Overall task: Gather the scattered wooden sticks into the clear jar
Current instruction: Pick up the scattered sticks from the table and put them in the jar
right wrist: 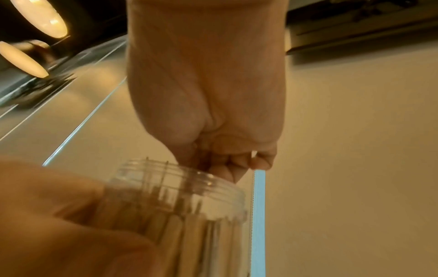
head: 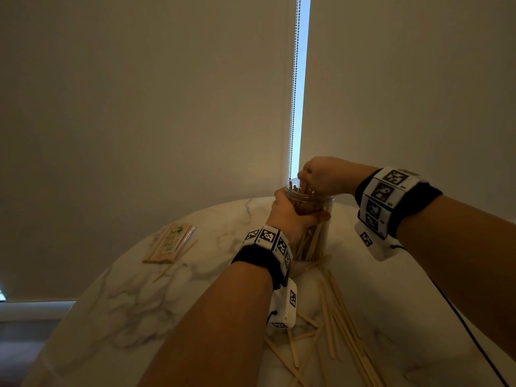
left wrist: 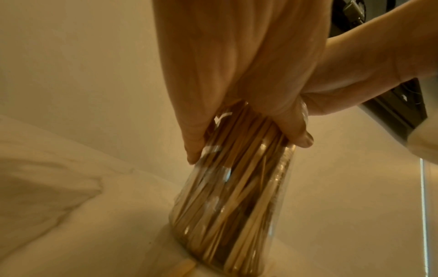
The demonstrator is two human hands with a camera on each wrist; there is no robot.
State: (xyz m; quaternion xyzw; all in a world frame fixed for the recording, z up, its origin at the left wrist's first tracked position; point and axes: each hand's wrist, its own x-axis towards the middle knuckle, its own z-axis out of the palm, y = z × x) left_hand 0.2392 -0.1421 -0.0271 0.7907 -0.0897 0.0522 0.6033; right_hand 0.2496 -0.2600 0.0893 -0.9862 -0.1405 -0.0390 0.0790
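Observation:
A clear jar [head: 318, 203] stands on the marble table [head: 139, 289], packed with upright wooden sticks [left wrist: 227, 202]. My left hand [head: 293, 212] grips the jar just below its threaded rim, thumb and fingers wrapped round the wall [left wrist: 249, 150]. Right above the jar's mouth [right wrist: 184, 185], my right hand [head: 303, 181] has its fingers curled and pinches the tops of a few sticks that reach down inside [right wrist: 213, 165]. Several loose sticks [head: 335, 317] lie scattered on the table in front of the jar, partly under my left forearm.
A plastic-wrapped packet of sticks [head: 170, 244] lies at the table's left back, with one thin stick [head: 164, 272] beside it. Roller blinds hang close behind the table, with a bead chain [head: 294, 88] in their gap. A black cable [head: 460, 319] trails from my right wrist.

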